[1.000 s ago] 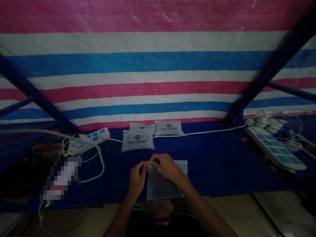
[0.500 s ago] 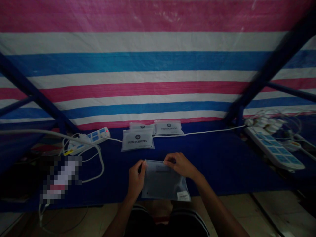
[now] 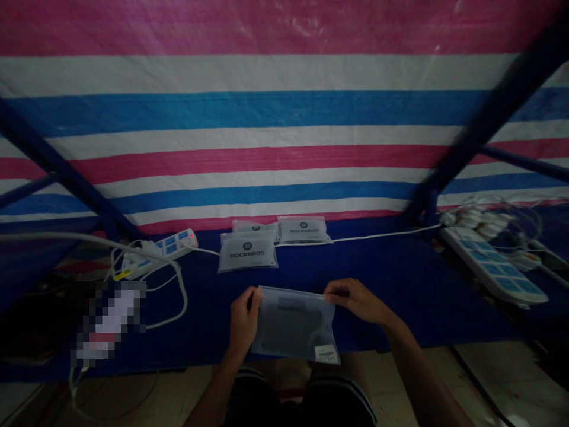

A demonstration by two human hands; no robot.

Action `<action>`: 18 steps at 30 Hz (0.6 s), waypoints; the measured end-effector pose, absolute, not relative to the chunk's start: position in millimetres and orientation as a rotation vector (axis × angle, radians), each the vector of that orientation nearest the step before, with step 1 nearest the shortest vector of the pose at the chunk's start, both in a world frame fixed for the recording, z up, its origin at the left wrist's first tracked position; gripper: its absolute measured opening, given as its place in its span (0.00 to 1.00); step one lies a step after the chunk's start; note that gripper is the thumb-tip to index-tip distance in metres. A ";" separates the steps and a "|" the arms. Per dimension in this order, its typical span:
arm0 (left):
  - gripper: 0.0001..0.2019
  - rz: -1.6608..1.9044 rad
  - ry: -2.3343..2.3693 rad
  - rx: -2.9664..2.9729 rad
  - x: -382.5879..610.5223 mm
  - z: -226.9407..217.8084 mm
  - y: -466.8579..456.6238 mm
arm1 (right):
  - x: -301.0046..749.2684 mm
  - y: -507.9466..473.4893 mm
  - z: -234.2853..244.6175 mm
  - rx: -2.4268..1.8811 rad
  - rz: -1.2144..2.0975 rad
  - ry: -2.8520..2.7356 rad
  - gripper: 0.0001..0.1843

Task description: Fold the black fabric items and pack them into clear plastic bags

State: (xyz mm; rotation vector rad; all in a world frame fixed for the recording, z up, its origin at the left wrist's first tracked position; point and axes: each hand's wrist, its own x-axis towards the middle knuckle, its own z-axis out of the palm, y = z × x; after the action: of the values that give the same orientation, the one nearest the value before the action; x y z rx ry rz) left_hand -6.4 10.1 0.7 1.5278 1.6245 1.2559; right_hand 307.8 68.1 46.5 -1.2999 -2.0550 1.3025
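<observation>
Left hand (image 3: 242,318): grip pinched shut on far left corner of translucent bag (image 3: 291,326). Right hand (image 3: 359,298): grip likewise pinching far right corner. Bag at near edge of desk (image 3: 382,261); 3 printed pouches (image 3: 247,252) lie farther back.

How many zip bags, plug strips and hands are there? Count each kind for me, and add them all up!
Zip pouches at the back: 3 showing
Held zip pouch: 1
Power strips: 2
Hands, left hand and right hand: 2
Total: 8
The pixelated thing isn't counted; I can't tell what it is.
</observation>
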 end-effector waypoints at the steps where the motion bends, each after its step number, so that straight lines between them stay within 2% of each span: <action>1: 0.23 1.258 1.621 1.526 -6.2 1.0 10.3 | 311.7 66.7 47.9 -1.303 1.321 -2.048 0.17; 18: 0.24 1.266 1.567 1.473 -9.9 3.6 12.1 | 288.7 36.3 39.3 -1.278 1.576 -1.624 0.26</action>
State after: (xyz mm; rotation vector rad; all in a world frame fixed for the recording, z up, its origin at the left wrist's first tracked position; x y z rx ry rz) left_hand -9.9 12.1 3.6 1.4731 1.5670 1.2663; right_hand 288.7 36.3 39.3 -1.2782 -1.6238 1.5757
